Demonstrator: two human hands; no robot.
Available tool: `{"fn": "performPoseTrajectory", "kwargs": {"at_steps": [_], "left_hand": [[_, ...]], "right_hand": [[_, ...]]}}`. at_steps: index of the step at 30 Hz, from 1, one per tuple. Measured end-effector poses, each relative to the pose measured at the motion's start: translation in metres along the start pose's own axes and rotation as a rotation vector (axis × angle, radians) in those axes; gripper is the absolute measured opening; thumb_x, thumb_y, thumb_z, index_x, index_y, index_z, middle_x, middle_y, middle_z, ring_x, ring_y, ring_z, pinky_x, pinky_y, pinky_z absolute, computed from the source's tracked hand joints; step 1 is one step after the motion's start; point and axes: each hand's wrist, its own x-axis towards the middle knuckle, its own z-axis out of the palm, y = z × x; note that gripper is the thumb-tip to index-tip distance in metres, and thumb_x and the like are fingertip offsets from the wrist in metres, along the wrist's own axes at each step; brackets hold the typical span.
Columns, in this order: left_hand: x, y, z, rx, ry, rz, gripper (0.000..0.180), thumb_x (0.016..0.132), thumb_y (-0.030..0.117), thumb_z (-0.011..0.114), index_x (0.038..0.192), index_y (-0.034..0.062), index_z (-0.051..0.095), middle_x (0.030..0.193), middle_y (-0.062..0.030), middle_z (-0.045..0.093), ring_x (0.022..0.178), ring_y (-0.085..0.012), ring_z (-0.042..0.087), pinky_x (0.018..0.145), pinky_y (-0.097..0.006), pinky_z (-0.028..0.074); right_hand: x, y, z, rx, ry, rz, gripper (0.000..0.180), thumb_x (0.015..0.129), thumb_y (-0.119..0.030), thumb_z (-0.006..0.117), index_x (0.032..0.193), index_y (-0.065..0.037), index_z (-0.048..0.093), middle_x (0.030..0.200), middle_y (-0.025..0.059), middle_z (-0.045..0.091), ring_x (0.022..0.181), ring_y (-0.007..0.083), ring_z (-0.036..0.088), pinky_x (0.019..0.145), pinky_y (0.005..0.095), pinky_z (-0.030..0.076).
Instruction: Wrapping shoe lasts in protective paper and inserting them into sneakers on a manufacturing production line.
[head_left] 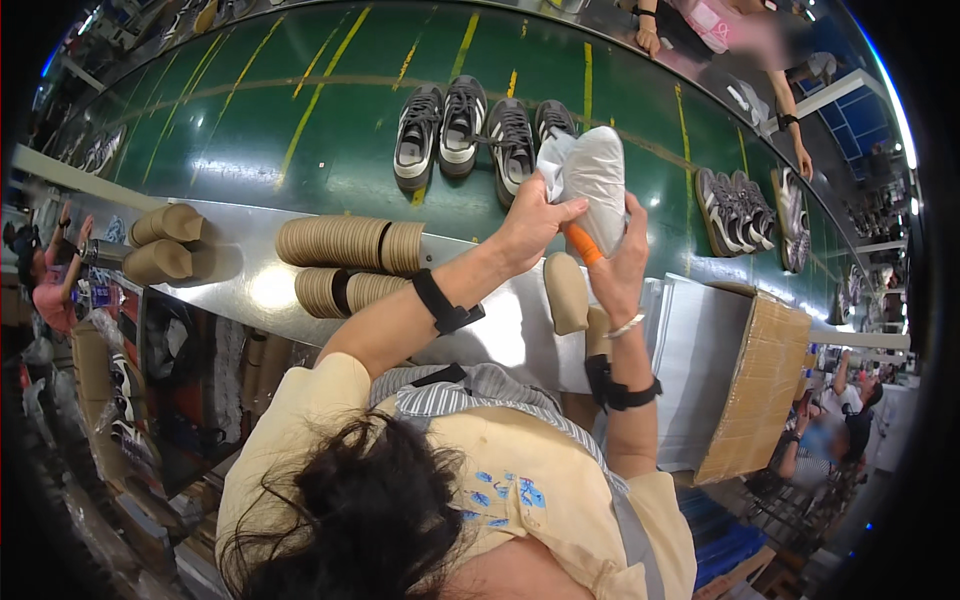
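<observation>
Over the near edge of the green belt, both my hands hold a rounded, toe-shaped form wrapped in thin white paper (pixel 598 178). My left hand (pixel 537 228) pinches the loose paper at its left side. Around the lower right end are the fingers of my right hand (pixel 620 268), its thumb in an orange finger cover (pixel 583 243). What lies inside the paper is hidden. Just below the hands, a bare brown cardboard-like shoe form (pixel 566 293) rests on the metal ledge. Dark grey sneakers with white stripes (pixel 462 130) stand on the belt beyond my left hand.
Nested brown shoe forms (pixel 332 243) lie on the metal ledge (pixel 250 275) at left, with a loose pair (pixel 160 262) farther left. White paper sheets (pixel 690 375) and a cardboard piece (pixel 755 385) stand at right. More sneakers (pixel 735 212) sit farther right; a co-worker's hand (pixel 803 160) is across the belt.
</observation>
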Motion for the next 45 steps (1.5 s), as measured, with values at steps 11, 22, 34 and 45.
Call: {"fn": "performPoseTrajectory", "kwargs": {"at_steps": [11,22,34,45], "left_hand": [[0.134,0.0,-0.145,1.485,-0.126,0.125,0.028,0.07,0.014,0.072,0.088,-0.001,0.058,0.086,-0.0159,0.06,0.086,-0.0292,0.061,0.079,-0.038,0.05],[0.211,-0.019,-0.191,1.679,-0.663,0.435,0.028,0.08,0.022,0.064,0.091,-0.0002,0.051,0.092,-0.0172,0.055,0.08,-0.0389,0.059,0.07,-0.045,0.05],[0.194,0.043,-0.192,1.562,-0.523,0.451,0.019,0.079,0.011,0.064,0.091,0.0033,0.052,0.088,-0.0127,0.055,0.08,-0.0345,0.058,0.067,-0.042,0.047],[-0.094,0.111,-0.17,1.585,-0.42,0.32,0.034,0.069,0.004,0.065,0.101,-0.0017,0.056,0.099,-0.0173,0.058,0.095,-0.0326,0.059,0.084,-0.039,0.05]], "right_hand": [[0.011,0.057,0.038,0.42,-0.307,0.637,0.045,0.072,0.001,0.073,0.111,0.0,0.049,0.089,0.0165,0.066,0.081,0.0208,0.065,0.068,0.0309,0.052],[0.094,0.138,0.176,-0.448,-0.308,0.376,0.052,0.062,-0.012,0.071,0.101,-0.001,0.039,0.08,0.0281,0.059,0.076,0.0449,0.061,0.07,0.0473,0.049],[0.124,0.155,0.178,-0.831,-0.425,-0.246,0.047,0.064,-0.015,0.074,0.103,-0.006,0.051,0.099,0.0109,0.053,0.098,0.0293,0.049,0.085,0.0388,0.038],[0.029,0.077,0.12,0.036,-0.447,0.135,0.02,0.068,-0.005,0.073,0.085,-0.002,0.062,0.078,0.0091,0.063,0.073,0.023,0.062,0.068,0.0311,0.048]]}}
